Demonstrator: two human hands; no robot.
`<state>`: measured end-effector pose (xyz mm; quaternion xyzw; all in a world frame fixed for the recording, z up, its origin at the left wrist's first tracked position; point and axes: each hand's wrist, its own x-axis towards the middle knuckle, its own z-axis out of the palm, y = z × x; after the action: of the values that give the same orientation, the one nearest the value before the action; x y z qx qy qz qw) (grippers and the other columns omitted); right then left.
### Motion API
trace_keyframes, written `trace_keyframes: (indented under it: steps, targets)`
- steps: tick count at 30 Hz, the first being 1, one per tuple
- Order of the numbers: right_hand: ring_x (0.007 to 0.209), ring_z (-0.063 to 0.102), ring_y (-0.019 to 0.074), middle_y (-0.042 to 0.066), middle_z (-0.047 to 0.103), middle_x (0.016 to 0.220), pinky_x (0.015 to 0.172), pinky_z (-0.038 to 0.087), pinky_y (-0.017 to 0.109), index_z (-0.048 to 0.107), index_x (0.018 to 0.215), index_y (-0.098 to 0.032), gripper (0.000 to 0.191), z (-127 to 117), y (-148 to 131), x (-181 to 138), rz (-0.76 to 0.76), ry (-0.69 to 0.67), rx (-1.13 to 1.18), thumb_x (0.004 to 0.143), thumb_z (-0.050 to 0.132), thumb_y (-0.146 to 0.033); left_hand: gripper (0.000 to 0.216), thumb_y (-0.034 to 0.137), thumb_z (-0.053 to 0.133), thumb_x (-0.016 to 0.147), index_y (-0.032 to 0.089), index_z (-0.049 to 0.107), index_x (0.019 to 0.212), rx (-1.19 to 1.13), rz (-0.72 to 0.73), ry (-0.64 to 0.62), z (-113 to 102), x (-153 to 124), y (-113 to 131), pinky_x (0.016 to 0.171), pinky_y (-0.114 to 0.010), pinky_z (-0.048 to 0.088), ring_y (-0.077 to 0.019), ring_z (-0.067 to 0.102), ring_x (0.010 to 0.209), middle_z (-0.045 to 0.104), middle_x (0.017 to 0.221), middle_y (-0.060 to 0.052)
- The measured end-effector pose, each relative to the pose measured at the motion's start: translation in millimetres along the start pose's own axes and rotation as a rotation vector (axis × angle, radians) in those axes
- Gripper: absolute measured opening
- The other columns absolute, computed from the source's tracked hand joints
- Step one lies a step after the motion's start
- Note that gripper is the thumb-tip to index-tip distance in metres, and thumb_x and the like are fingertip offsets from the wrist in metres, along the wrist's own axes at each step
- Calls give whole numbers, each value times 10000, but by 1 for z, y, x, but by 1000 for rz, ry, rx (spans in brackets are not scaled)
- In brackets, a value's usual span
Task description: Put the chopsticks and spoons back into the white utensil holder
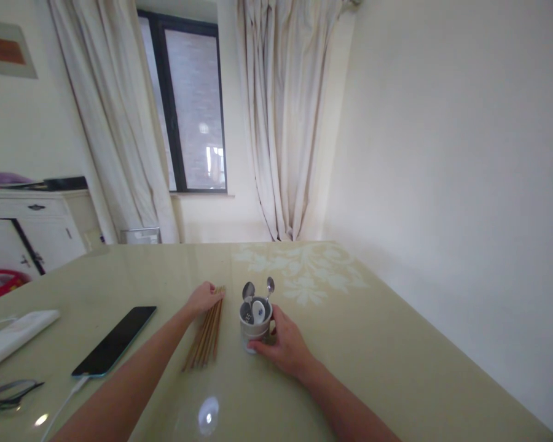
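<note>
A grey cup (255,325) stands on the pale green table (378,344), holding two metal spoons (258,288) and a white spoon. My right hand (283,347) is wrapped round the cup's right side and base. A bundle of several brown chopsticks (207,331) lies flat just left of the cup. My left hand (203,299) rests on the far ends of the chopsticks, its fingers curled over them.
A black phone (115,341) with a white cable lies to the left. At the left edge are a white flat object (13,334) and dark glasses (4,393). A wall runs along the table's right side; a white cabinet (32,233) and curtained window stand beyond.
</note>
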<state>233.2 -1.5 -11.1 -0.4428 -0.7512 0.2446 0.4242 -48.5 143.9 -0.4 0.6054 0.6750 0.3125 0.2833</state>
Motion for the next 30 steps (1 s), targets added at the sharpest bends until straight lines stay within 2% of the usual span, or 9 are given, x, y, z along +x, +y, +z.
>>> trace_keyframes:
  steps: [4, 8, 11, 17, 19, 21, 24, 28, 30]
  targets:
    - [1062, 698, 303, 115, 717, 1243, 857, 587, 398, 581, 1334, -222, 694, 0, 0, 0, 7, 15, -13, 752, 908, -411, 500, 611, 665, 761, 167, 682, 992, 197, 141, 123, -1, -26, -12, 1036, -451, 450, -432, 621, 1255, 733, 1141, -220]
    - [1083, 700, 317, 122, 719, 1242, 867, 594, 426, 575, 1340, -222, 687, 2, 2, 4, 44, 58, -40, 757, 894, -396, 819, 698, 482, 905, 138, 529, 1501, 351, 350, 56, 8, -76, -32, 1244, -495, 294, -384, 433, 1508, 490, 1605, -229]
    - [1133, 689, 327, 122, 707, 1269, 889, 594, 438, 565, 1343, -235, 684, 6, 5, 5, 52, 77, -54, 762, 888, -398, 845, 735, 458, 940, 219, 447, 1610, 396, 425, -40, 18, -105, -39, 1295, -512, 216, -360, 290, 1598, 319, 1728, -150]
    - [1174, 669, 316, 181, 630, 1375, 882, 585, 426, 291, 1589, -193, 966, -1, 9, 17, 14, 196, -1, 852, 776, -586, 741, 657, 416, 1005, 204, 506, 1583, 416, 507, -170, 23, -99, -35, 1320, -495, 206, -316, 240, 1620, 274, 1737, -131]
    - [1163, 666, 287, 190, 609, 1383, 851, 583, 393, 271, 1596, -177, 847, -12, 2, 35, 25, 317, 40, 957, 627, -604, 728, 614, 398, 1022, 173, 482, 1595, 413, 514, -221, 20, -92, -36, 1325, -485, 204, -304, 222, 1625, 262, 1737, -138]
    - [1074, 681, 263, 170, 638, 1314, 783, 575, 365, 417, 1501, -180, 670, -28, -10, 59, 92, 395, 24, 991, 567, -588, 729, 600, 417, 1018, 171, 465, 1605, 387, 522, -263, 16, -89, -35, 1328, -479, 201, -297, 220, 1625, 267, 1734, -136]
    - [835, 693, 204, 92, 713, 1061, 772, 539, 350, 634, 1199, -178, 396, -52, -28, 93, 147, 211, -112, 946, 672, -480, 703, 593, 491, 990, 195, 515, 1570, 271, 545, -220, 10, -89, -22, 1328, -497, 203, -307, 280, 1608, 344, 1711, -132]
    - [788, 688, 191, 51, 742, 958, 718, 471, 317, 660, 1148, -201, 273, -74, -43, 108, 173, 87, -289, 921, 716, -343, 564, 579, 480, 1000, 198, 692, 1359, -101, 504, 18, 1, -89, 31, 1249, -478, 369, -315, 563, 1420, 624, 1512, -147]
    - [815, 691, 205, 46, 754, 930, 718, 444, 317, 661, 1154, -214, 270, -78, -46, 106, 183, 81, -386, 909, 731, -303, 535, 604, 499, 988, 191, 747, 1222, -235, 445, -6, -1, -87, 64, 1099, -448, 510, -314, 690, 1226, 740, 1325, -153]
